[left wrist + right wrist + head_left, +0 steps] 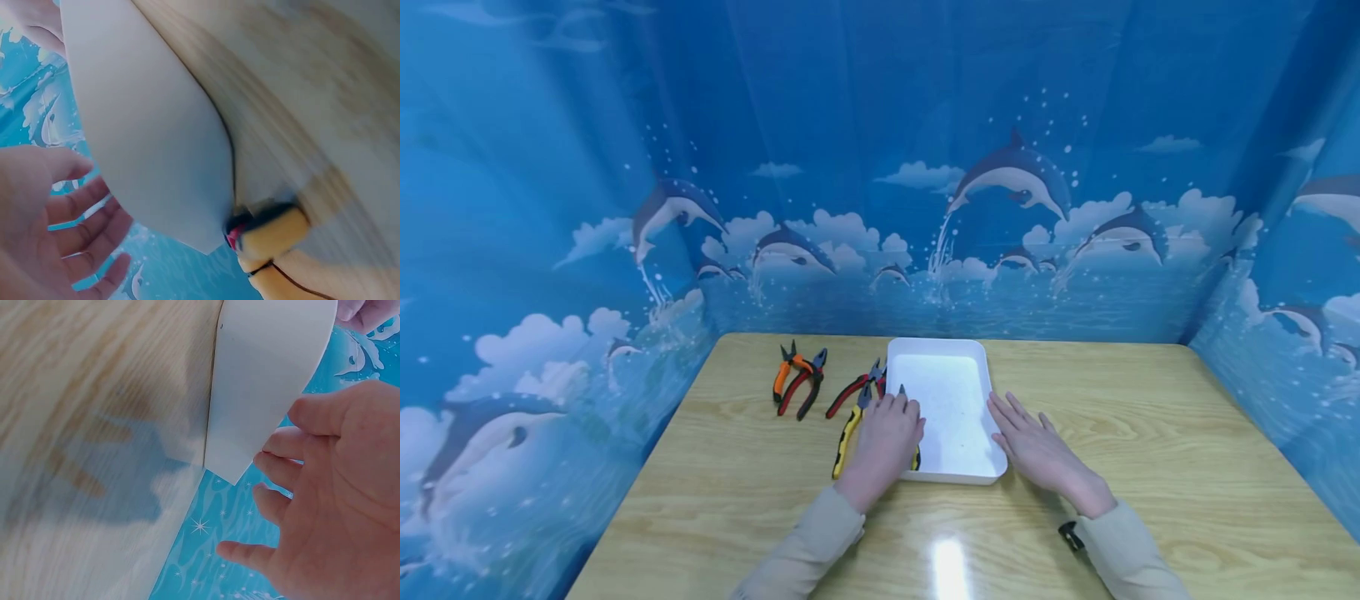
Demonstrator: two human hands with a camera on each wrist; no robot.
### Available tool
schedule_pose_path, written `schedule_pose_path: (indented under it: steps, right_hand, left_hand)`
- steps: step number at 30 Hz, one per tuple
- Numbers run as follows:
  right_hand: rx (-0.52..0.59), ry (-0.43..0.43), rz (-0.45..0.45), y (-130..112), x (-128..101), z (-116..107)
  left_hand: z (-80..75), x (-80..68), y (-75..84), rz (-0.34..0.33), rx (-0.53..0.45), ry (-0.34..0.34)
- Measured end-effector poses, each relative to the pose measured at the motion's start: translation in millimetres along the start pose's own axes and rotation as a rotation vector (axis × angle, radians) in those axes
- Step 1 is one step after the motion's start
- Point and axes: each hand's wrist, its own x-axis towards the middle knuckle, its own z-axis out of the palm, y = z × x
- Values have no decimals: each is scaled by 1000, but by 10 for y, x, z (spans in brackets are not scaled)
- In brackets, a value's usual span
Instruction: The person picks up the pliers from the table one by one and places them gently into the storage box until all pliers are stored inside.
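Observation:
A white rectangular tray (955, 408) lies on the table. My left hand (891, 429) is over its left side, back up. In the left wrist view its fingers (94, 234) bend loosely beside the tray wall, with nothing visible between them. Yellow-and-black pliers (848, 437) lie at the tray's left, close by this hand. A dark pointed tip (902, 389) shows past its fingers, and a yellow-black handle (916, 458) below them; the rest is hidden under the hand. My right hand (1048, 454) is spread at the tray's right rim, fingertips right at the wall.
Red-and-black pliers (846, 392) lie left of the tray, near the yellow ones. Farther left are orange-handled pliers (781, 375) and another red-and-black pair (805, 387). A blue curtain (865, 125) with dolphins stands behind the wooden table (1150, 433).

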Motion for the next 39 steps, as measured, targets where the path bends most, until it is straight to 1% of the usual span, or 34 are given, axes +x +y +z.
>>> schedule_pose_path:
  steps: [3, 5, 8, 12, 15, 19, 22, 27, 30, 34, 37, 39]
  right_hand:
    - [-3, -1, -3, 4, 0, 2]
    - [-5, -1, -3, 7, 0, 4]
    - [-2, 0, -2, 9, 1, 4]
    - [2, -3, 4, 4, 3, 3]
    - [1, -8, 7, 0, 3, 1]
    - [2, -8, 6, -3, -1, -1]
    - [4, -4, 1, -3, -3, -2]
    - [-1, -7, 3, -3, -1, -4]
    - [-1, -10, 6, -6, 0, -3]
    - [4, -8, 7, -9, -2, -4]
    - [3, -7, 9, -6, -4, -3]
    - [4, -9, 10, -5, -4, -3]
  left_hand:
    - [11, -14, -27, 3, 17, 62]
    - [11, -25, -48, -12, 11, 84]
    - [12, -41, -98, -46, -19, 97]
    - [43, -57, -217, -113, -59, 85]
    - [74, -66, -324, -180, -65, 66]
    - [59, -100, -432, -254, -60, 45]
    - [48, -133, -470, -286, -46, -3]
    - [116, -203, -473, -312, -17, -95]
    - [145, -237, -461, -334, -35, -150]
    - [156, -238, -455, -379, -82, -227]
    - [149, -241, -464, -377, -89, -256]
    - [137, -252, -477, -354, -73, -250]
